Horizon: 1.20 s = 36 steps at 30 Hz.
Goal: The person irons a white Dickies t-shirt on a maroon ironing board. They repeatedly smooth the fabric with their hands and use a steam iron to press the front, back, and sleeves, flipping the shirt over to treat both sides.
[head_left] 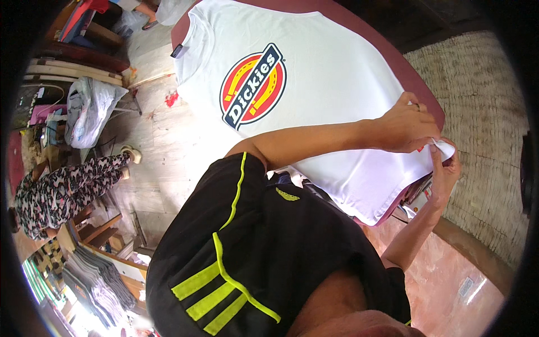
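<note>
A white T-shirt (331, 67) with a round red, yellow and dark blue print lies spread over a maroon padded board (429, 106). Its collar points to the far left. At the shirt's right end, my left hand (409, 126) is closed on the edge, fingers bent and a ring on one of them. Right beside it, my right hand (447, 171) pinches the same bunched bit of white cloth between thumb and fingers. A small red mark shows on the cloth by the left fingertips. My left forearm crosses over the lower part of the shirt.
At the left, a person in patterned clothes (73, 188) bends beside shelves. A grey plastic bag (90, 112) sits near them. Stacked dark garments (101, 281) lie at the lower left. A rough pale wall-like surface (477, 129) stands at the right.
</note>
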Motion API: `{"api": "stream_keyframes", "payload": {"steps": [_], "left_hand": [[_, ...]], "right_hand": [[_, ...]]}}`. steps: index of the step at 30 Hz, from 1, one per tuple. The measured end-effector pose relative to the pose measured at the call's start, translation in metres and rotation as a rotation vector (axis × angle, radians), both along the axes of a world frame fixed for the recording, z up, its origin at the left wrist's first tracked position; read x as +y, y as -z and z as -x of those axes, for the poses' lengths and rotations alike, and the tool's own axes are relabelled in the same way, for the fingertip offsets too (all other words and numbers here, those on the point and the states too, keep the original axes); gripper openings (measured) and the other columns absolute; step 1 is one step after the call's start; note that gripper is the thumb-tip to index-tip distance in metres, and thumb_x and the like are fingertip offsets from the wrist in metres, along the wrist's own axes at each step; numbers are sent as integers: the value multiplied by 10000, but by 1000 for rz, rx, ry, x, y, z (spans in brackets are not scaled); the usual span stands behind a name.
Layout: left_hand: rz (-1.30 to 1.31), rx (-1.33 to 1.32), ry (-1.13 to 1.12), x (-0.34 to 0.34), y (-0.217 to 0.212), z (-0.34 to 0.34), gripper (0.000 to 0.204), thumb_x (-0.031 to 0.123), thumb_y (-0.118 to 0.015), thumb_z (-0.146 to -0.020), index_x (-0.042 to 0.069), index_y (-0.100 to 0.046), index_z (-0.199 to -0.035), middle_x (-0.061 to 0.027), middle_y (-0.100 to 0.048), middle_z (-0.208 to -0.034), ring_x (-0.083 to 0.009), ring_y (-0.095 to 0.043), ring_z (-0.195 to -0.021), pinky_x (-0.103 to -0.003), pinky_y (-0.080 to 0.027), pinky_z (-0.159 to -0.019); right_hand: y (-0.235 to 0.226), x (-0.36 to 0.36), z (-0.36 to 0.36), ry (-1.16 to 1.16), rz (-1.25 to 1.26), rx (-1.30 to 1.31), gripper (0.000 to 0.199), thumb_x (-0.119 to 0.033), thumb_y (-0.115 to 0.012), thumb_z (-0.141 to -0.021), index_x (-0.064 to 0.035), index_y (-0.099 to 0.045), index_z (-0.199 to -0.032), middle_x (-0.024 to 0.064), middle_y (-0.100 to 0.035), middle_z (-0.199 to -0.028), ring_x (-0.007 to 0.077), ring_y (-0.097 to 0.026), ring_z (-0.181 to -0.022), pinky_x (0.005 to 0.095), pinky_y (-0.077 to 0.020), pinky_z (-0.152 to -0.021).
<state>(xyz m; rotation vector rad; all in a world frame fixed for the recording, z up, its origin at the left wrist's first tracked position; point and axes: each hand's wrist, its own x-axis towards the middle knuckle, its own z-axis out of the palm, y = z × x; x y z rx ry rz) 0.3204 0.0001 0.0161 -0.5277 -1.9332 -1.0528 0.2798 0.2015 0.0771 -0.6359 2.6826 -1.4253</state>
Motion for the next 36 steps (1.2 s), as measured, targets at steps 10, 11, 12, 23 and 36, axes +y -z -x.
{"api": "stream_keyframes", "payload": {"steps": [10, 11, 12, 23, 36], "left_hand": [[15, -106, -59, -24, 7, -35, 352, 204, -728, -839, 201, -647, -1181, -34, -621, -1169, -252, -548, -1140, -494, -339, -955], [10, -126, -66, -27, 8, -38, 397, 212, -732, -838, 201, -623, -1220, -48, -595, -1220, -270, -524, -1183, -508, -336, -971], [5, -147, -75, -33, 10, -41, 443, 220, -736, -838, 201, -598, -1258, -62, -569, -1271, -287, -499, -1226, -521, -333, -987], [316, -603, -609, -145, 86, -56, 548, 417, -647, -886, 102, -525, -1318, -211, -438, -1356, -423, -372, -1293, -587, -285, -1016], [354, -708, -809, -148, 100, -50, 710, 549, -584, -909, 96, -462, -1442, -290, -307, -1536, -536, -215, -1448, -665, -160, -1139]], "right_hand": [[6, -22, -23, -42, -26, 71, 206, -83, -730, -915, -26, -671, -1104, -1, -658, -978, 80, -579, -892, 229, -466, -798], [9, -19, -19, -6, -54, 96, 208, -91, -728, -919, -22, -669, -1107, -1, -656, -976, 79, -575, -887, 226, -462, -796], [11, -15, -14, 29, -82, 120, 212, -99, -726, -923, -17, -667, -1109, -1, -654, -973, 79, -572, -882, 223, -459, -793], [65, 49, 127, 319, -399, 229, 320, -256, -657, -950, -32, -666, -1179, 144, -697, -1040, 220, -662, -915, 339, -506, -833], [96, 161, 33, 460, -998, 710, 627, -325, -647, -941, 39, -445, -1410, 298, -475, -1405, 459, -476, -1290, 535, -406, -1057]]}}
